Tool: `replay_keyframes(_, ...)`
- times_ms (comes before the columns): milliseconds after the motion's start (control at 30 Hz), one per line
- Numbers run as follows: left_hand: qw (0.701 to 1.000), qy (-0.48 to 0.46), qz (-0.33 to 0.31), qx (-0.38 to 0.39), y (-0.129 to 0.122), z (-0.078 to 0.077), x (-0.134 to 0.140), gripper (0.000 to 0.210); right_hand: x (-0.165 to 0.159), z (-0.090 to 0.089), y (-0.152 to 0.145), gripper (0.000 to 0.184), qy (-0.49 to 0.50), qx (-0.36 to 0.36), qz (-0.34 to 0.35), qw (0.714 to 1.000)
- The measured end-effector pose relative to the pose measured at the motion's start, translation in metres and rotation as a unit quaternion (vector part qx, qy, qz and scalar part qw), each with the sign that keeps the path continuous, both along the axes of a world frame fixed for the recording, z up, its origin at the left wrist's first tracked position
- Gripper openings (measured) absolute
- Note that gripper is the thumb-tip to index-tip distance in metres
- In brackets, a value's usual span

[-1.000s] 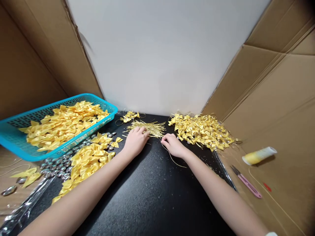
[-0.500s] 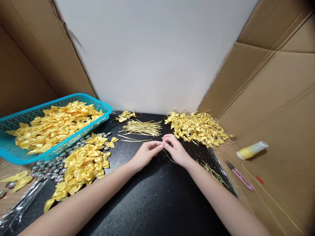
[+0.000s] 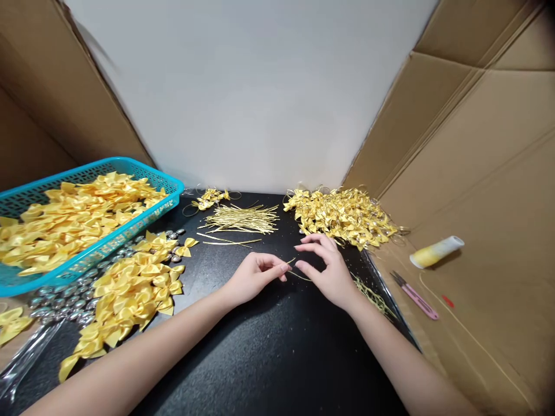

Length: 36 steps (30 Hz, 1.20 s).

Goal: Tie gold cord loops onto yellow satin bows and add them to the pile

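Observation:
Between the thumb and fingertips of my left hand (image 3: 259, 276) is pinched a thin gold cord (image 3: 299, 276), whose ends stick out to the right. My right hand (image 3: 332, 270) is just beside it, thumb and fingers apart, with nothing seen in its grasp. Beyond both hands lies a bundle of cut gold cords (image 3: 243, 218), a couple of them loose in front. To the left of my left hand spreads a pile of yellow satin bows (image 3: 134, 283), beside many shiny silvery beads (image 3: 69, 303).
A blue basket (image 3: 173, 202) full of yellow bows stands at the left. Bows with cord loops (image 3: 347, 216) are heaped at the back right, a few more (image 3: 210, 198) at the back. Pink-handled snips (image 3: 416, 297), a thread spool (image 3: 436, 252) and cord scraps (image 3: 373, 297) lie right.
My hands were together at the cord; now my right hand has moved off to the right and its fingers have spread. The view has shifted slightly.

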State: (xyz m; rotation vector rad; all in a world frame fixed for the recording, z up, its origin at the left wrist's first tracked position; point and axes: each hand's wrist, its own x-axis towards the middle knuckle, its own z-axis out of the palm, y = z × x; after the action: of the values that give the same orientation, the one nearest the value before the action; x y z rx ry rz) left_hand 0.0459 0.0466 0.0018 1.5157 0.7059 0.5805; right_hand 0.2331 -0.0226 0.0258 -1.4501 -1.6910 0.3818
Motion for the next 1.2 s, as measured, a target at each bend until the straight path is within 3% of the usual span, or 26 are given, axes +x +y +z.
replay_keyframes(100, 0.999, 0.024, -0.022, 0.013, -0.003, 0.000, 0.000, 0.030, -0.003, -0.001, -0.004, 0.006, -0.075, 0.036, 0.012, 0.996)
replay_keyframes(233, 1.000, 0.012, -0.025, -0.005, -0.005, 0.001, 0.001, 0.029, -0.005, -0.005, -0.005, 0.009, -0.097, 0.049, 0.001, 0.994)
replay_keyframes(367, 0.995, -0.048, 0.019, -0.089, -0.004, -0.006, 0.003, 0.025, -0.007, -0.014, -0.007, 0.010, -0.061, 0.045, -0.051, 0.996)
replay_keyframes(500, 0.978, -0.082, 0.081, -0.176, -0.003, -0.014, 0.004, 0.036, -0.014, -0.023, -0.011, 0.009, -0.111, 0.065, -0.023, 0.991)
replay_keyframes(633, 0.988, -0.048, 0.072, -0.130, -0.007, -0.011, 0.004, 0.029, -0.020, -0.024, -0.017, 0.010, -0.163, 0.101, 0.026, 0.981)
replay_keyframes(767, 0.995, -0.034, 0.033, -0.093, -0.010, -0.005, 0.005, 0.022, -0.017, -0.021, -0.019, 0.012, -0.141, 0.103, 0.002, 0.985)
replay_keyframes(933, 0.963, -0.094, 0.084, -0.240, -0.004, -0.007, 0.004, 0.027, -0.010, -0.021, -0.018, 0.011, -0.133, 0.091, -0.005, 0.987)
replay_keyframes(1033, 0.937, -0.155, 0.082, -0.301, 0.001, -0.008, 0.003, 0.028, -0.009, -0.021, -0.017, 0.011, -0.140, 0.088, -0.007, 0.986)
replay_keyframes(1100, 0.942, -0.154, 0.078, -0.289, 0.002, -0.008, 0.002, 0.027, -0.010, -0.022, -0.017, 0.011, -0.146, 0.089, 0.004, 0.985)
replay_keyframes(1200, 0.975, -0.081, 0.060, -0.196, -0.003, -0.008, 0.002, 0.027, -0.011, -0.022, -0.018, 0.011, -0.154, 0.085, 0.028, 0.984)
